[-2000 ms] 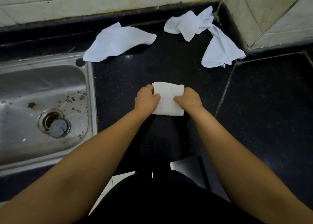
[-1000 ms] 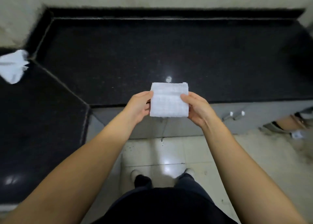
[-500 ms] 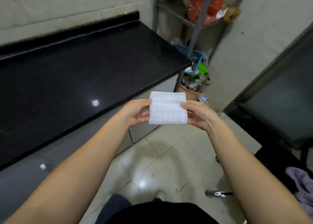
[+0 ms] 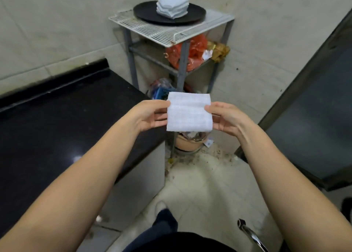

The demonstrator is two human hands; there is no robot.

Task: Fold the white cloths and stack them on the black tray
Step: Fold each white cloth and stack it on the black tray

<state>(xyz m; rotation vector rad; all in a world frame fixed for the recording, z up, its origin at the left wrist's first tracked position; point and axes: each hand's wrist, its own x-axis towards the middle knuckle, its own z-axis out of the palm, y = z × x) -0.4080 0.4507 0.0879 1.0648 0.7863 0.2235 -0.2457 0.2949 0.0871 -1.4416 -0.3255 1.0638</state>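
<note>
Folded white cloth (image 4: 189,114) held up flat in mid-air, square, one crease line visible across upper third. Pinched at left edge by left hand (image 4: 147,116), thumb on top face, fingers underneath; pinched at right edge by right hand (image 4: 225,118) in same manner. Both grips closed on the cloth, nothing else held. Cloth well apart from tray, over floor just past end of counter.

Black tray (image 4: 169,13) round, resting on white wire rack top (image 4: 165,29) of a grey metal shelf stand (image 4: 182,68) against wall. Stack of folded white cloths (image 4: 172,6) sitting on tray, roughly centred, corners fanned out at differing angles; exact count of layers cannot be told.

Black stone counter (image 4: 66,118) at left, end edge near left forearm, glossy with a light reflection. Middle shelf of stand carrying an orange-red plastic bag (image 4: 187,55) and brownish crumpled wrapping (image 4: 220,51). Lower down, blue item and clutter partly hidden behind held cloth. Tan bowl-shaped bin (image 4: 190,143) on floor directly below cloth, debris scattered on pale tiled floor (image 4: 205,185) around it. Dark framed panel (image 4: 314,118) at right. Dark trouser leg and pale shoe (image 4: 161,207) at bottom centre.
</note>
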